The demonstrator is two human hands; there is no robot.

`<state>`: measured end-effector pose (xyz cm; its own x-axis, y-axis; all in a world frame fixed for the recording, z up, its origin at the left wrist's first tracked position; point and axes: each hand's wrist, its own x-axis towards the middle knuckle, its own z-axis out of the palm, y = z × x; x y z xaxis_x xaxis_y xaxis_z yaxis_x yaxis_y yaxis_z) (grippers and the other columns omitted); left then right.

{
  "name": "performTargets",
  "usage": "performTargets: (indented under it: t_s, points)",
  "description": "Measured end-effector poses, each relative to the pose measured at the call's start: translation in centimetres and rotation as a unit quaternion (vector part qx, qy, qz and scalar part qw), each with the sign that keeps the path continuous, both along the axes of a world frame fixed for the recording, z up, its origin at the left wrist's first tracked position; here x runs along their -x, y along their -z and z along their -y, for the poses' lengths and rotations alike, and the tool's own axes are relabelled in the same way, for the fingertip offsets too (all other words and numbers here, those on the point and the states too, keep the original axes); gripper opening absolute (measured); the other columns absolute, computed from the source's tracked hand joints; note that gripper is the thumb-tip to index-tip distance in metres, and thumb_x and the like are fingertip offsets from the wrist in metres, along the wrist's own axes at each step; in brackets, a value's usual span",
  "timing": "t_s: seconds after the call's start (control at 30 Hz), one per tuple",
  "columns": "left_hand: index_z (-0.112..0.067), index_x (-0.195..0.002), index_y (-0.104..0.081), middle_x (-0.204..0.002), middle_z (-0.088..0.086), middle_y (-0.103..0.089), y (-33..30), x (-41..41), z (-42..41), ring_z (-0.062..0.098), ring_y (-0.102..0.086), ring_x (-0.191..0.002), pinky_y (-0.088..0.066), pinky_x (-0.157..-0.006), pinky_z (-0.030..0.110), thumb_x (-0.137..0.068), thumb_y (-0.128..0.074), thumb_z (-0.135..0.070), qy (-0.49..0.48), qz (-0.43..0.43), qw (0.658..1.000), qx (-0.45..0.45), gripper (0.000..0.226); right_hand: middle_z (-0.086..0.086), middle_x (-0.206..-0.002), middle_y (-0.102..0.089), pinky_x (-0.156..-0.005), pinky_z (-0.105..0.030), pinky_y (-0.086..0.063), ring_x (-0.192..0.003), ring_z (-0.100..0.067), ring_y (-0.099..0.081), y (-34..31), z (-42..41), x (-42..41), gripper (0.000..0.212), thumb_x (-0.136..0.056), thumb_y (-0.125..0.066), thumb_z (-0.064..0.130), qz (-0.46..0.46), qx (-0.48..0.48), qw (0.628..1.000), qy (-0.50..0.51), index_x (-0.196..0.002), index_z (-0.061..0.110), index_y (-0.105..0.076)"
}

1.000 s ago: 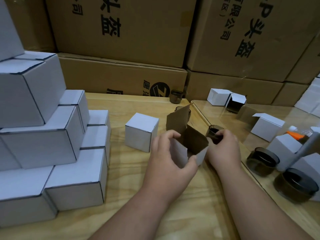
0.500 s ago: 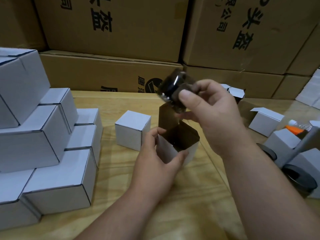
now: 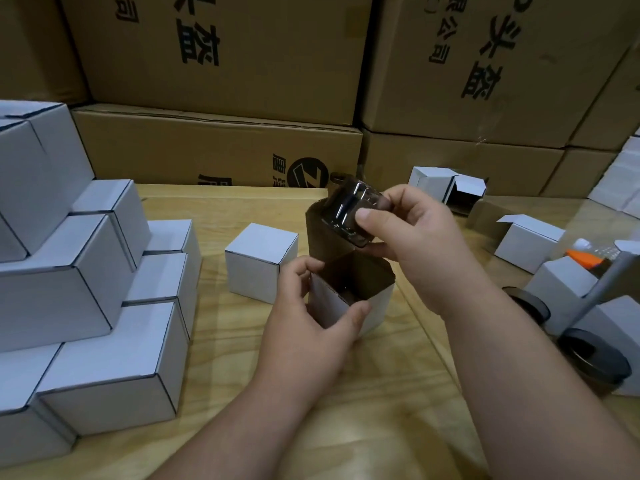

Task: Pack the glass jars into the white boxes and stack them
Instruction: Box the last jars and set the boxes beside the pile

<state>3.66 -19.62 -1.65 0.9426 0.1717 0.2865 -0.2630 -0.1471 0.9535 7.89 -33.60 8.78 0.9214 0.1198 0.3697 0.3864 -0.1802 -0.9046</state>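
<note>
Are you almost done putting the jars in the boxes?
Not yet. Done: closed boxes stacked on the left. In hand: the right hand holds a glass jar over the open box that the left hand steadies. Left: more jars and open boxes on the right.

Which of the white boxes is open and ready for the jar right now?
The open box gripped by the left hand, lid flap raised, directly under the glass jar held in the right hand.

The right hand [image 3: 415, 237] pinched a dark, tilted glass jar [image 3: 353, 216] just above an open white cardboard box [image 3: 349, 299] (brown inside), which the left hand [image 3: 311, 317] gripped on the pale wooden table [image 3: 221, 341].
</note>
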Motion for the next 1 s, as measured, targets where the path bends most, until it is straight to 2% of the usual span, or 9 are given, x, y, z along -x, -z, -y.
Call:
performTargets:
  t_s: [0.13, 0.23, 0.3, 0.4, 0.6, 0.7, 0.83, 0.93, 1.0]
  points:
    - [-0.050, -0.119, -0.044, -0.116, -0.021, -0.068, 0.0, 0.0, 0.0, -0.002, -0.068, -0.098, -0.058, -0.083, 0.034, -0.064, -0.080, -0.053, 0.003, -0.001, 1.000, 0.006, 0.066, 0.003, -0.093, -0.074, -0.081, -0.044, -0.064, -0.093, -0.018, -0.074, 0.1, 0.9, -0.6, 0.019, -0.075, -0.073, 0.044, -0.023, 0.020, 0.999, 0.036, -0.078, 0.028, -0.062]
    - [-0.050, -0.122, -0.043, -0.119, -0.018, -0.069, 0.0, 0.0, 0.0, 0.002, -0.068, -0.105, -0.058, -0.089, 0.039, -0.064, -0.074, -0.055, 0.011, 0.001, 1.000, 0.022, 0.066, 0.005, -0.089, -0.073, -0.065, -0.028, -0.058, -0.082, -0.007, -0.072, 0.0, 1.7, -0.7, 0.024, -0.075, -0.074, 0.049, -0.022, 0.104, 0.992, 0.070, -0.081, 0.028, -0.063]
    - [-0.053, -0.123, -0.042, -0.121, -0.020, -0.068, 0.1, -0.1, 0.0, 0.003, -0.067, -0.108, -0.057, -0.093, 0.041, -0.067, -0.071, -0.054, 0.016, 0.003, 0.999, 0.032, 0.063, 0.005, -0.087, -0.072, -0.059, -0.025, -0.057, -0.075, -0.004, -0.071, 0.0, 2.0, -0.7, 0.022, -0.081, -0.077, 0.045, -0.036, 0.168, 0.982, 0.081, -0.083, 0.029, -0.063]
    - [-0.058, -0.129, -0.041, -0.127, -0.023, -0.066, 0.1, -0.2, -0.1, 0.002, -0.063, -0.118, -0.053, -0.101, 0.040, -0.072, -0.071, -0.047, 0.020, 0.009, 0.999, 0.037, 0.065, 0.005, -0.091, -0.071, -0.069, -0.036, -0.062, -0.084, -0.012, -0.071, 0.0, 2.0, -0.5, 0.018, -0.083, -0.078, 0.042, -0.063, 0.228, 0.970, 0.063, -0.085, 0.033, -0.063]
    - [-0.061, -0.149, -0.029, -0.149, -0.023, -0.052, 0.0, -0.4, -0.3, 0.001, -0.046, -0.141, -0.038, -0.119, 0.043, -0.083, -0.065, -0.032, 0.050, 0.006, 0.998, 0.042, 0.080, 0.016, -0.094, -0.069, -0.064, -0.027, -0.055, -0.086, -0.004, -0.066, -0.3, 1.5, 0.2, 0.019, -0.079, -0.085, 0.043, -0.047, 0.309, 0.950, 0.002, -0.078, 0.033, -0.068]
    - [-0.063, -0.150, -0.026, -0.156, -0.021, -0.044, 0.0, -0.3, -0.3, 0.002, -0.038, -0.147, -0.034, -0.122, 0.044, -0.084, -0.064, -0.032, 0.054, 0.000, 0.998, 0.043, 0.083, 0.018, -0.112, -0.066, -0.083, -0.033, -0.056, -0.098, -0.002, -0.062, 0.0, 1.2, 0.0, 0.017, -0.081, -0.082, 0.045, -0.031, 0.363, 0.931, -0.010, -0.075, 0.032, -0.071]
    - [-0.070, -0.147, -0.022, -0.159, -0.023, -0.040, -0.1, -0.3, -0.3, 0.000, -0.036, -0.147, -0.036, -0.120, 0.040, -0.083, -0.065, -0.035, 0.047, -0.005, 0.998, 0.033, 0.084, 0.028, -0.118, -0.055, -0.081, -0.023, -0.047, -0.105, 0.011, -0.052, 0.1, 1.1, -0.2, 0.018, -0.086, -0.077, 0.047, -0.031, 0.397, 0.917, -0.019, -0.076, 0.032, -0.076]
    - [-0.082, -0.136, -0.019, -0.156, -0.028, -0.040, -0.1, -0.2, -0.2, -0.006, -0.041, -0.141, -0.041, -0.108, 0.024, -0.080, -0.066, -0.042, 0.036, -0.016, 0.999, 0.034, 0.083, 0.025, -0.118, -0.051, -0.079, -0.022, -0.046, -0.106, 0.007, -0.051, 0.4, 1.0, -0.2, 0.018, -0.088, -0.075, 0.047, -0.034, 0.417, 0.908, -0.021, -0.076, 0.033, -0.075]
    - [-0.077, -0.135, -0.024, -0.153, -0.023, -0.046, 0.1, -0.2, -0.3, -0.001, -0.048, -0.137, -0.043, -0.103, 0.023, -0.079, -0.067, -0.040, 0.031, -0.010, 0.998, 0.046, 0.080, 0.022, -0.116, -0.051, -0.082, -0.026, -0.045, -0.109, 0.000, -0.048, 0.7, 0.7, -0.3, 0.020, -0.090, -0.072, 0.047, -0.031, 0.438, 0.898, -0.023, -0.076, 0.034, -0.075]
